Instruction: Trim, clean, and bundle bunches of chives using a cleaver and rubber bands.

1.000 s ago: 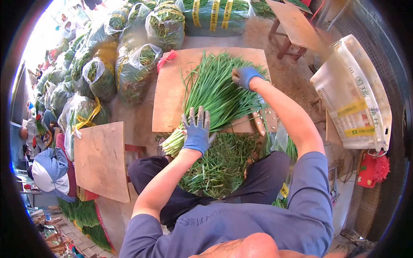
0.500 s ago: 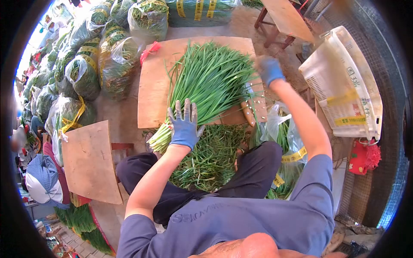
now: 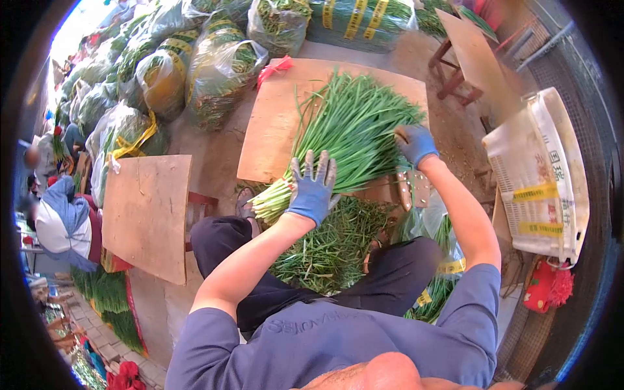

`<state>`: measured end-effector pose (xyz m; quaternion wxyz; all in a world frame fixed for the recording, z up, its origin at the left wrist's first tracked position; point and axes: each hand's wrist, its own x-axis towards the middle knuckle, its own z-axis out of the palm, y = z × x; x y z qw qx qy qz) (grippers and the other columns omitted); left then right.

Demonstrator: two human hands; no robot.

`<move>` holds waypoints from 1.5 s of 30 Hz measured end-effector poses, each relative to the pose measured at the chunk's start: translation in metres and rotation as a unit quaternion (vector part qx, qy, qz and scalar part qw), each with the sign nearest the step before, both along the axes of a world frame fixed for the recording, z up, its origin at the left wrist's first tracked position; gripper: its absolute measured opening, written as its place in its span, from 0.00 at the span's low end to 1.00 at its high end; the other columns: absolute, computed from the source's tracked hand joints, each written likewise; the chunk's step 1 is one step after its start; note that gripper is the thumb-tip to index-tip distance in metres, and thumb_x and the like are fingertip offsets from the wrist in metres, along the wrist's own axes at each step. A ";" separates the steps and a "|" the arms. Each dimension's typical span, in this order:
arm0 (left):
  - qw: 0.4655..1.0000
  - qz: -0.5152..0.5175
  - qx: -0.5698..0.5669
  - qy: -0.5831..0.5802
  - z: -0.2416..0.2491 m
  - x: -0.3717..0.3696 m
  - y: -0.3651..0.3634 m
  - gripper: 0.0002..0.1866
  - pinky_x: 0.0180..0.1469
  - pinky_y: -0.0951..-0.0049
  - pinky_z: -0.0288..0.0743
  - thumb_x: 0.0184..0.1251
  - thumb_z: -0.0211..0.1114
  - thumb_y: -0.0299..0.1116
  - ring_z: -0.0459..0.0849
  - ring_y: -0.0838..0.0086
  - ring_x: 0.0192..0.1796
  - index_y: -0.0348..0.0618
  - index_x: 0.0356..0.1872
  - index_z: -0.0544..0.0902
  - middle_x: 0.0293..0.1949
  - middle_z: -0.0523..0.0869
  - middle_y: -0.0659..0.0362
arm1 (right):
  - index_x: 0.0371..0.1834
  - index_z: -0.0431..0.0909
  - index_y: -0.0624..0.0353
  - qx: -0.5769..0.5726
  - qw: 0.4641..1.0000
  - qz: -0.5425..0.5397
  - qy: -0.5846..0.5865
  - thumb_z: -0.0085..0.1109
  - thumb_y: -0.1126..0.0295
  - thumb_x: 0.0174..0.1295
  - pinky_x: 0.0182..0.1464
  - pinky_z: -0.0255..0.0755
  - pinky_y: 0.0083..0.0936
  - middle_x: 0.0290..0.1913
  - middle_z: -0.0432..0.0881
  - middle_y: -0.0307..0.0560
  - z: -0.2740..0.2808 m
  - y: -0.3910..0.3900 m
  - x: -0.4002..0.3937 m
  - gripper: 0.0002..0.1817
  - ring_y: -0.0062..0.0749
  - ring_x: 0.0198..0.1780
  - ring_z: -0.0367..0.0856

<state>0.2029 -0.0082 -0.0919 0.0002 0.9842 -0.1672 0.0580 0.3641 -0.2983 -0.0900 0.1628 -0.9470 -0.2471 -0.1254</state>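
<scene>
A large bunch of long green stalks (image 3: pixel 354 130) lies on a wooden board (image 3: pixel 270 140), its pale ends toward the lower left. My left hand (image 3: pixel 312 190), in a blue glove, rests with fingers spread on the bunch near the pale ends. At the right side of the bunch is my right hand (image 3: pixel 416 143), also gloved, its fingers curled at the leaf tips; what they hold, if anything, is hidden. Just below it, a knife handle and small white bits show at the board's right corner, partly covered.
Loose green trimmings (image 3: pixel 325 247) lie between my legs. A second board (image 3: pixel 148 218) stands at left, bagged bundles (image 3: pixel 166 84) behind it. White crates (image 3: pixel 539 175) stand at right, a bench (image 3: pixel 478 65) at upper right. A person (image 3: pixel 62 224) is at far left.
My right hand has come in to the bunch's right side from beyond the board. My left hand stays on the bunch. The whole view has shifted and tilted.
</scene>
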 end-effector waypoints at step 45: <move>0.787 -0.128 -0.452 0.401 0.111 -0.015 0.003 0.31 0.63 0.70 0.73 0.67 0.69 0.42 0.79 0.69 0.60 0.41 0.68 0.72 0.59 0.81 0.54 | 0.68 0.66 0.56 0.709 0.629 -0.203 0.247 0.62 0.71 0.67 0.24 0.71 0.19 0.31 0.77 0.37 0.021 0.025 -0.237 0.27 0.19 0.24 0.75</move>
